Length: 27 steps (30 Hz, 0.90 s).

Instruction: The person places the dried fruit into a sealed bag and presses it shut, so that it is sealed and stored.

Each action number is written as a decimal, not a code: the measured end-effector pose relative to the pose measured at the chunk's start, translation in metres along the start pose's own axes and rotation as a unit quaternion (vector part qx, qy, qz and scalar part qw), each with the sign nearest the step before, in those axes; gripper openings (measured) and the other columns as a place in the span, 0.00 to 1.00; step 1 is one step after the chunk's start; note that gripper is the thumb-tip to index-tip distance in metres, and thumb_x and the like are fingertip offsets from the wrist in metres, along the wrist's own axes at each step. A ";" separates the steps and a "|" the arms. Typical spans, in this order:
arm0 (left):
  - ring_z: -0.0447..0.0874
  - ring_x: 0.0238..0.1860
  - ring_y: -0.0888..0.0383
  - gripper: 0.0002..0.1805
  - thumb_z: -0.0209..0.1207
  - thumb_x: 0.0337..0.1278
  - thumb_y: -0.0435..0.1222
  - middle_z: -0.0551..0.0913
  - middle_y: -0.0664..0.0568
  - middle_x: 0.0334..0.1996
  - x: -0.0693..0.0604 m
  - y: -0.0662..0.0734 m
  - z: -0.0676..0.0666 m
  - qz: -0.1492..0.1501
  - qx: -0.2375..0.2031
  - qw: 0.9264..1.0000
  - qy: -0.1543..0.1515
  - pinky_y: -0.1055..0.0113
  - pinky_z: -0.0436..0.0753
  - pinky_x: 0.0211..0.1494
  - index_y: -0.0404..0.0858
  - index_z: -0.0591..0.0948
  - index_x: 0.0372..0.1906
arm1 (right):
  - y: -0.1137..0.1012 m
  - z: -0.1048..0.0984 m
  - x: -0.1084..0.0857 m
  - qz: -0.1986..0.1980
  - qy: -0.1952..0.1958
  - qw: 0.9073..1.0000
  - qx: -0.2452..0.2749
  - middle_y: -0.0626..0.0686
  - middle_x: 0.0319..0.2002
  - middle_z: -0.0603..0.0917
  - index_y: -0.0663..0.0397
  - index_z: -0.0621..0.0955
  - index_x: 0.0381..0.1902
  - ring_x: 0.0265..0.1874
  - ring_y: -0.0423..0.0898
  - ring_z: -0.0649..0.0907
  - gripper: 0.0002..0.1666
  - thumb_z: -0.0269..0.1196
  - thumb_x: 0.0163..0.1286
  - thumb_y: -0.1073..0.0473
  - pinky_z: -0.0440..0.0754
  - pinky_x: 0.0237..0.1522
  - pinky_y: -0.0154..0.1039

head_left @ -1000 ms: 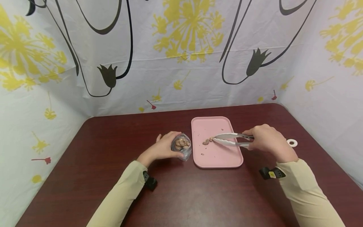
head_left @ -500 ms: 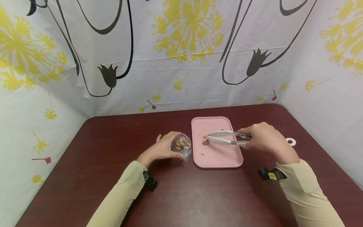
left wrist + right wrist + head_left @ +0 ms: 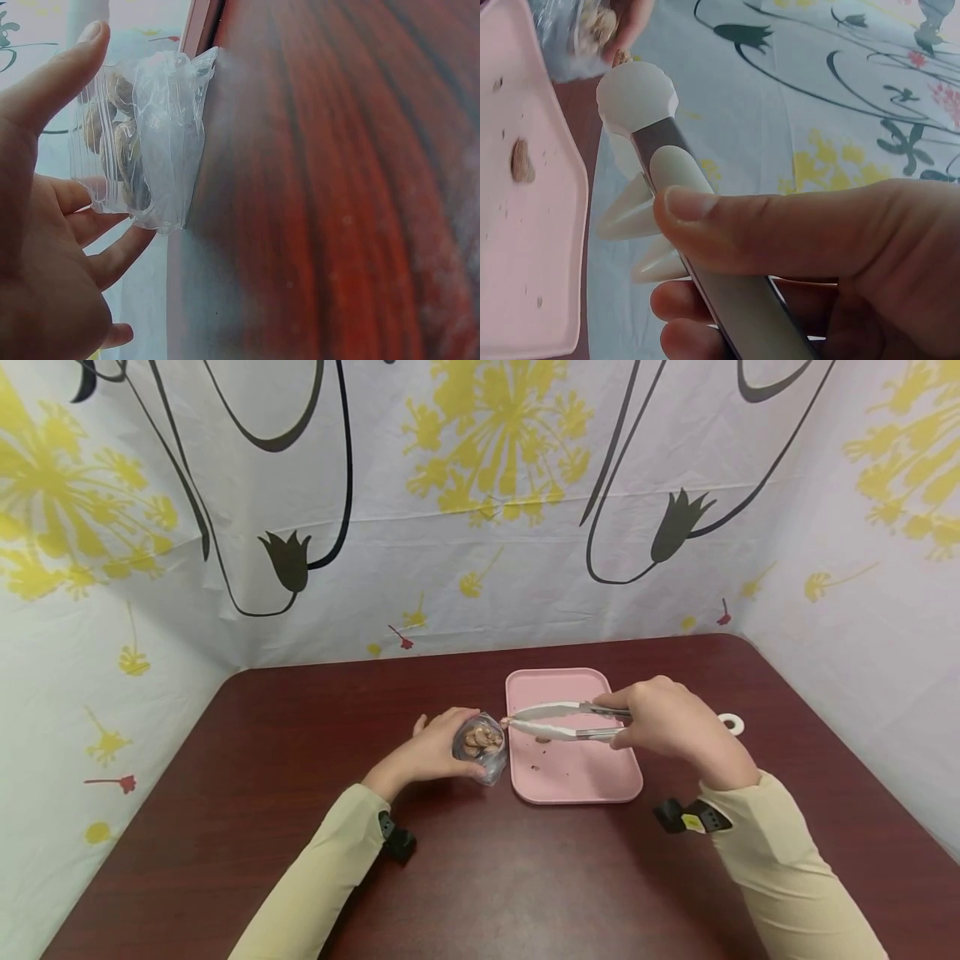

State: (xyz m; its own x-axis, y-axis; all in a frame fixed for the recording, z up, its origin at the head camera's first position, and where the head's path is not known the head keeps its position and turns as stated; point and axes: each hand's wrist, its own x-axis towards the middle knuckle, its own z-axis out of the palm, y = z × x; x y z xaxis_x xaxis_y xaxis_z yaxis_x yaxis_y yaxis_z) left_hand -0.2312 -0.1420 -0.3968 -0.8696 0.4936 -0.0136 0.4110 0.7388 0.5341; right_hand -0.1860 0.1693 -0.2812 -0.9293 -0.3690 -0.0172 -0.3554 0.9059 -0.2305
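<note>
My left hand (image 3: 435, 750) grips a clear plastic bag (image 3: 491, 767) with its mouth facing up, thumb on the near side. Inside lie several small brown, dried-looking pieces (image 3: 124, 150); their kind I cannot tell. My right hand (image 3: 678, 722) holds metal tongs (image 3: 551, 718) with white tips, thumb on the upper arm. The tips are close together on a small brown piece (image 3: 621, 56), over the tray's left rim and beside the bag. Another brown piece (image 3: 521, 161) lies on the pink tray (image 3: 577, 777), partly hidden below the tongs in the head view.
Small dark crumbs (image 3: 540, 301) are scattered on the tray. Both stand on a dark red wooden table (image 3: 480, 877). A white patterned cloth (image 3: 480, 585) hangs behind the table and along its sides. The tongs' white ring end (image 3: 731, 724) sticks out behind my right hand.
The tongs have picked one brown piece off the tray and carried it left to the bag, my right hand moving left with them. My left hand and the bag stay in place.
</note>
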 end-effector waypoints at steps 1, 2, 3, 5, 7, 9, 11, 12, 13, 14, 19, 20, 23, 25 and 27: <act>0.62 0.69 0.49 0.52 0.72 0.39 0.55 0.66 0.49 0.68 0.000 0.000 0.000 0.000 0.000 1.000 0.000 0.31 0.43 0.68 0.42 0.62 0.71 | -0.003 0.000 0.001 -0.005 0.000 1.000 -0.002 0.43 0.22 0.80 0.45 0.85 0.49 0.24 0.45 0.74 0.28 0.71 0.45 0.61 0.70 0.26 0.38; 0.61 0.70 0.48 0.52 0.72 0.39 0.55 0.66 0.49 0.68 0.000 -0.001 0.000 0.001 0.000 1.000 0.000 0.31 0.43 0.68 0.42 0.62 0.71 | -0.006 0.000 0.002 -0.010 -0.001 1.000 -0.004 0.44 0.23 0.81 0.45 0.85 0.50 0.25 0.45 0.75 0.28 0.71 0.45 0.61 0.71 0.27 0.39; 0.61 0.70 0.48 0.52 0.72 0.39 0.55 0.66 0.49 0.68 0.000 -0.001 0.000 0.002 0.000 1.000 0.001 0.31 0.43 0.68 0.42 0.62 0.71 | -0.008 -0.001 0.003 -0.016 -0.001 1.000 -0.006 0.44 0.25 0.82 0.45 0.85 0.49 0.25 0.45 0.76 0.28 0.72 0.45 0.60 0.72 0.27 0.40; 0.61 0.70 0.48 0.52 0.72 0.40 0.55 0.66 0.49 0.68 0.000 -0.001 0.000 0.002 0.000 1.000 0.000 0.31 0.43 0.68 0.41 0.62 0.71 | -0.014 0.000 0.006 -0.022 0.001 1.000 -0.008 0.45 0.27 0.84 0.44 0.85 0.49 0.25 0.44 0.77 0.28 0.72 0.45 0.61 0.73 0.28 0.41; 0.60 0.70 0.48 0.52 0.72 0.40 0.55 0.66 0.49 0.68 0.000 -0.001 0.000 0.002 0.000 1.000 -0.002 0.31 0.43 0.68 0.41 0.62 0.71 | -0.019 0.001 0.007 -0.023 0.000 1.000 -0.004 0.45 0.28 0.84 0.43 0.85 0.49 0.25 0.44 0.77 0.28 0.73 0.44 0.61 0.74 0.28 0.41; 0.61 0.70 0.48 0.52 0.72 0.40 0.55 0.66 0.48 0.68 0.000 0.000 0.000 0.001 -0.002 1.000 -0.005 0.31 0.43 0.68 0.41 0.62 0.71 | -0.023 0.002 0.009 -0.022 -0.003 1.000 0.000 0.45 0.28 0.84 0.43 0.85 0.49 0.25 0.44 0.77 0.29 0.73 0.44 0.61 0.73 0.27 0.40; 0.61 0.70 0.48 0.52 0.72 0.40 0.55 0.66 0.48 0.68 -0.001 0.001 -0.001 0.001 -0.003 1.000 -0.007 0.31 0.43 0.68 0.41 0.62 0.71 | -0.026 0.004 0.010 -0.021 -0.005 1.000 0.001 0.45 0.26 0.83 0.42 0.85 0.49 0.24 0.44 0.76 0.28 0.73 0.45 0.61 0.72 0.26 0.38; 0.61 0.70 0.48 0.52 0.72 0.40 0.55 0.66 0.48 0.68 -0.001 0.001 -0.001 0.002 -0.005 1.000 -0.007 0.31 0.43 0.68 0.41 0.62 0.71 | -0.027 0.005 0.010 -0.020 -0.007 1.000 0.003 0.44 0.26 0.82 0.42 0.85 0.49 0.23 0.44 0.75 0.28 0.73 0.45 0.62 0.71 0.25 0.38; 0.62 0.69 0.48 0.52 0.72 0.40 0.55 0.67 0.48 0.68 -0.001 0.002 -0.001 0.002 -0.006 1.000 -0.008 0.31 0.43 0.68 0.41 0.62 0.71 | -0.028 0.006 0.011 -0.023 -0.006 1.000 0.001 0.44 0.24 0.82 0.41 0.86 0.48 0.23 0.44 0.75 0.28 0.73 0.44 0.62 0.71 0.25 0.38; 0.62 0.69 0.48 0.52 0.72 0.40 0.54 0.67 0.48 0.67 -0.001 0.002 -0.001 0.003 -0.006 1.000 -0.007 0.31 0.43 0.68 0.41 0.62 0.71 | -0.028 0.007 0.012 -0.025 -0.006 1.000 0.000 0.43 0.23 0.81 0.40 0.86 0.46 0.22 0.44 0.74 0.27 0.72 0.44 0.62 0.70 0.24 0.37; 0.63 0.69 0.49 0.52 0.72 0.40 0.54 0.67 0.49 0.67 -0.001 0.001 -0.001 0.005 -0.008 1.000 -0.006 0.31 0.43 0.68 0.41 0.62 0.71 | -0.033 0.012 0.016 -0.041 -0.002 0.999 -0.007 0.41 0.19 0.78 0.35 0.86 0.39 0.21 0.44 0.73 0.22 0.71 0.43 0.63 0.69 0.24 0.37; 0.63 0.69 0.49 0.52 0.72 0.40 0.54 0.67 0.49 0.67 -0.001 0.001 -0.001 0.005 -0.008 1.000 -0.006 0.31 0.42 0.68 0.41 0.62 0.71 | -0.034 0.013 0.017 -0.042 -0.003 0.999 -0.007 0.40 0.19 0.78 0.34 0.86 0.38 0.21 0.43 0.73 0.22 0.71 0.43 0.63 0.68 0.24 0.37; 0.63 0.69 0.49 0.52 0.72 0.40 0.54 0.68 0.49 0.67 -0.001 0.000 -0.001 0.004 -0.009 1.000 -0.007 0.32 0.42 0.68 0.42 0.62 0.71 | -0.037 0.015 0.019 -0.049 -0.006 0.999 -0.014 0.40 0.20 0.78 0.34 0.85 0.37 0.21 0.43 0.72 0.21 0.71 0.44 0.63 0.68 0.24 0.37; 0.63 0.69 0.49 0.52 0.72 0.40 0.55 0.68 0.49 0.66 -0.001 0.000 -0.001 0.003 -0.010 1.000 -0.009 0.32 0.42 0.68 0.42 0.62 0.71 | -0.038 0.016 0.020 -0.047 -0.008 0.999 -0.019 0.40 0.21 0.79 0.34 0.85 0.37 0.22 0.43 0.73 0.21 0.72 0.44 0.62 0.68 0.25 0.38; 0.63 0.68 0.49 0.52 0.72 0.40 0.55 0.68 0.50 0.66 -0.001 0.000 -0.001 0.003 -0.012 1.000 -0.009 0.32 0.42 0.68 0.42 0.62 0.71 | -0.039 0.016 0.021 -0.042 -0.011 0.999 -0.023 0.39 0.22 0.80 0.34 0.86 0.38 0.22 0.43 0.73 0.21 0.72 0.45 0.61 0.69 0.25 0.38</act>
State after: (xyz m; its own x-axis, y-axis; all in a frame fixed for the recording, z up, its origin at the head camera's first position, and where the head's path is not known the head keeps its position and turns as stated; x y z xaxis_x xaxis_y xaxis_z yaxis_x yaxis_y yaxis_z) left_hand -0.2307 -0.1426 -0.3960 -0.8622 0.5060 -0.0264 0.4088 0.7255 0.5537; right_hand -0.1902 0.1223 -0.2882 -0.8935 -0.4485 -0.0212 -0.4372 0.8798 -0.1864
